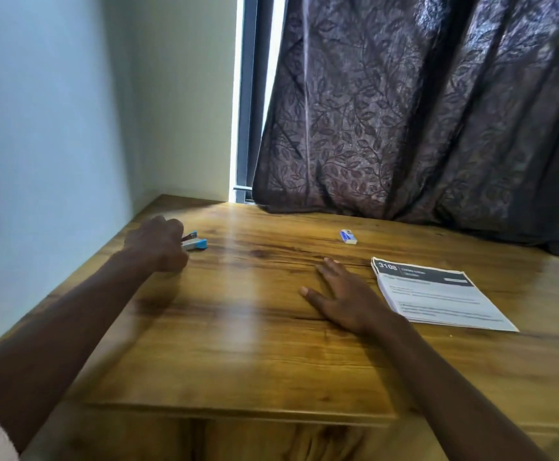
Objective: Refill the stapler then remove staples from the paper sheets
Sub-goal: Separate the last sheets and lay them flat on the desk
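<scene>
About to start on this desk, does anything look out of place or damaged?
Nothing is spilled or broken. The paper stack lies askew to the table edge, with its top-left corner slightly curled. The stapler at the left hand looks partly open.

Walls: plain pale wall [55, 128] meeting in a corner.
Window: narrow bright strip of window frame [246, 94], daylight streaking the desk.
Curtain: dark leaf-patterned curtain [421, 104].
Furniture: wood-grain table [271, 354].

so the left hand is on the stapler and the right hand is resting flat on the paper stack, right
Not quite. The head view shows the right hand flat on the bare table, beside the paper stack, not on it. The left hand is on the stapler.
</scene>
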Demonstrator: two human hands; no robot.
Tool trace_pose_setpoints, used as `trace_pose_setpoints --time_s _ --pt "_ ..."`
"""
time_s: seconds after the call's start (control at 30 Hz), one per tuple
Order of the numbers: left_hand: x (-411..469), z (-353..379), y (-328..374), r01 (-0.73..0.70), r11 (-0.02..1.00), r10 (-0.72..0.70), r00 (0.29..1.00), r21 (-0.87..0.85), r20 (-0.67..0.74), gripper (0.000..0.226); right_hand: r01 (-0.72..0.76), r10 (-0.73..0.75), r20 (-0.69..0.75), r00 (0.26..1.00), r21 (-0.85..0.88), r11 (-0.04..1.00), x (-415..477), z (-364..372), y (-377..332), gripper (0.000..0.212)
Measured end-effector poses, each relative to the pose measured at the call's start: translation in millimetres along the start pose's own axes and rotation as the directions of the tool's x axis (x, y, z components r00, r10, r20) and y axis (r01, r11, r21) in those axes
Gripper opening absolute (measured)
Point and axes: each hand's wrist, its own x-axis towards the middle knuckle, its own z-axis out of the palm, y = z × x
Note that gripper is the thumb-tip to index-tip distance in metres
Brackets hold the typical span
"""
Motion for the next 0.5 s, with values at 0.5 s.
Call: trace_pose_setpoints --time_s 0.5 --pt "-6.1 -6.7 124.9 -0.118 0.717 -0.05 0.974 -0.687 -0.22 0.029 -0.026 0.028 -0.09 0.996 0.018 0.999 -5.9 8.0 10.4 0.087"
